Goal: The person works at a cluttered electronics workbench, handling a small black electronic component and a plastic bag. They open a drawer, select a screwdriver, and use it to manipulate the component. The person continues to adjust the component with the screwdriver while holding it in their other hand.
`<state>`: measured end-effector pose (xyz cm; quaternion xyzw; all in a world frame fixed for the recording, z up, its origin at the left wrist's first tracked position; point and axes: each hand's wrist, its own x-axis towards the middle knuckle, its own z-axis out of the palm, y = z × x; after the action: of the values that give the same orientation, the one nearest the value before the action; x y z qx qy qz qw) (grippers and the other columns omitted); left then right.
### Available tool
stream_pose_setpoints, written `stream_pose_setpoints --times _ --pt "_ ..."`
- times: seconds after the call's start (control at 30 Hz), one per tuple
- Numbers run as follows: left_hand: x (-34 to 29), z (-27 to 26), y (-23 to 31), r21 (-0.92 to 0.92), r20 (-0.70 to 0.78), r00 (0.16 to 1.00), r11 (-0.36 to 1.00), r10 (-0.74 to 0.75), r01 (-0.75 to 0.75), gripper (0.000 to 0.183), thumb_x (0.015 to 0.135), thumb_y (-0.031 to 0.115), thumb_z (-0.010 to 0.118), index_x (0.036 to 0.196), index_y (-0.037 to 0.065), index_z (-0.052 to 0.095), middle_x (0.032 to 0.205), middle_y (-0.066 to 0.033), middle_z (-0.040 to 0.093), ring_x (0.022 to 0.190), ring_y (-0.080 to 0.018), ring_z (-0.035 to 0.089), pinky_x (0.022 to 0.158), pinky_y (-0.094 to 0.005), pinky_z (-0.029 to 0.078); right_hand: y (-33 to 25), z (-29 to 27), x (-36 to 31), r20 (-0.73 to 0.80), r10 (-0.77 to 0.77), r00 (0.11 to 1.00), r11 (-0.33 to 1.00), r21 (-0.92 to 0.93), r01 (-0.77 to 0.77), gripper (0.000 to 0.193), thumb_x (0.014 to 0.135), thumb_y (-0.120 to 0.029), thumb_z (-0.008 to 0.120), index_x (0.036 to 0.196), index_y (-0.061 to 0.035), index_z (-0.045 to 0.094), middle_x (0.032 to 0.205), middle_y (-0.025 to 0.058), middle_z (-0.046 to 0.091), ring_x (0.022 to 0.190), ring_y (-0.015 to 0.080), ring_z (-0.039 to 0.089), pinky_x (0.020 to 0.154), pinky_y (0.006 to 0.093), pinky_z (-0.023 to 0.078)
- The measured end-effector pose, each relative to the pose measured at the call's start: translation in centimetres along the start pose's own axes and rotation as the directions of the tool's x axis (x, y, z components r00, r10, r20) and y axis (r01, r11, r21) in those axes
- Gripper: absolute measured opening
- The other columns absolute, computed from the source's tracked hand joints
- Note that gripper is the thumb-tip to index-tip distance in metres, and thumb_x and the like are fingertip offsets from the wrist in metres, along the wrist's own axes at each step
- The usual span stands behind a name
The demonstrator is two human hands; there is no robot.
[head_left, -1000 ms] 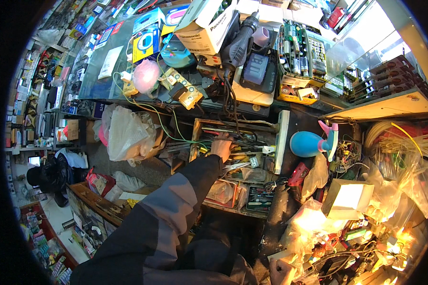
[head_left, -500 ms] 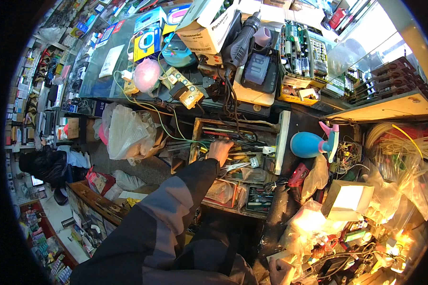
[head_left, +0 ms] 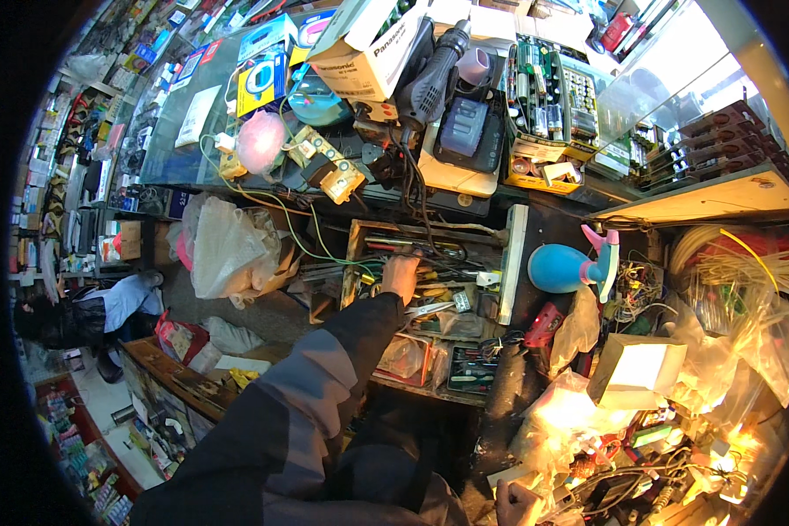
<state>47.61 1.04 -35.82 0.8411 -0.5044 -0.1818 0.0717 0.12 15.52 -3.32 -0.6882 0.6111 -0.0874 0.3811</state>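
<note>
My left hand [head_left: 401, 279] reaches down into an open wooden drawer [head_left: 353, 263] full of hand tools. Its fingers are bent among screwdrivers and other long thin tools; what they grip is hidden. Beside the hand lie silver scissors or pliers [head_left: 431, 309] and a small metal-and-white piece [head_left: 461, 301]. Low in the picture, at the bench's near edge, rests my right hand [head_left: 519, 504], with its fingers curled; I cannot see what is in them. Clear plastic bags and cables lie right beside it.
A blue spray bottle [head_left: 559, 267] stands right of the drawer, near a red tool [head_left: 545, 324]. Beyond the drawer sit a grey heat gun or rotary tool [head_left: 431, 83] and a box of batteries [head_left: 535, 101]. An open carton [head_left: 636, 373] stands right. A person [head_left: 88, 316] is far left.
My left hand stays in the drawer, its fingers drawn in more than before. The whole view has shifted slightly. The person at the far left has bent or moved further left.
</note>
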Motion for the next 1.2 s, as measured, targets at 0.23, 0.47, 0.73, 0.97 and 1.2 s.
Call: stream_pose_setpoints --times 0.23,0.47,0.73,0.97,1.2 --pt "-0.4 0.1 2.8 -0.357 -0.165 0.986 0.930 0.030 -0.088 0.039 0.090 -0.007 0.071 0.128 0.001 0.074 0.126 -0.0237 0.073 0.114 -0.0480 0.070 0.096 -0.0592 0.060 0.1 0.9 1.0 0.143 0.044 0.989 0.999 -0.013 -0.043 0.058 0.112 -0.026 0.077 0.070 -0.0045 0.044 0.062 0.0057 0.034 0.057 0.0150 0.031 0.054 0.0399 0.030" --pt "-2.8 -0.3 6.5 -0.197 -0.078 0.992 0.973 0.103 -0.116 0.052 0.086 -0.010 0.075 0.137 -0.003 0.069 0.154 -0.0238 0.063 0.146 -0.0467 0.056 0.122 -0.0507 0.054 -3.4 0.5 2.5 0.126 0.076 0.989 0.996 0.030 -0.080 0.056 0.112 -0.024 0.077 0.069 -0.0030 0.048 0.060 0.0056 0.040 0.055 0.0146 0.036 0.053 0.0398 0.032" --pt "-14.2 -6.5 -1.9 -0.266 -0.005 0.999 0.963 0.040 -0.040 0.050 0.099 -0.007 0.072 0.147 0.009 0.067 0.155 -0.0137 0.062 0.152 -0.0395 0.051 0.130 -0.0571 0.047 -3.4 0.6 2.0 0.068 0.022 0.997 1.000 0.020 -0.023 0.053 0.111 -0.024 0.078 0.070 -0.0018 0.054 0.060 0.0092 0.040 0.053 0.0152 0.037 0.052 0.0395 0.033" --pt "-14.2 -6.3 -4.8 -0.147 -0.154 0.977 0.974 0.147 -0.170 0.049 0.106 0.017 0.080 0.151 0.007 0.064 0.144 -0.0135 0.067 0.137 -0.0387 0.057 0.117 -0.0530 0.053 -3.6 1.5 1.7 0.071 -0.015 0.997 0.999 0.044 0.011 0.047 0.110 -0.025 0.079 0.073 -0.0026 0.061 0.061 0.0099 0.044 0.053 0.0177 0.039 0.052 0.0410 0.035" --pt "-12.9 -7.0 -3.2 -0.144 0.153 0.980 0.984 0.128 -0.106 0.052 0.113 0.027 0.073 0.158 0.005 0.060 0.142 -0.0177 0.067 0.136 -0.0398 0.057 0.118 -0.0543 0.053 -3.4 0.8 2.0 0.072 -0.032 0.997 0.999 0.013 0.031 0.046 0.109 -0.022 0.079 0.072 -0.0025 0.061 0.062 0.0114 0.047 0.054 0.0186 0.041 0.054 0.0418 0.037"
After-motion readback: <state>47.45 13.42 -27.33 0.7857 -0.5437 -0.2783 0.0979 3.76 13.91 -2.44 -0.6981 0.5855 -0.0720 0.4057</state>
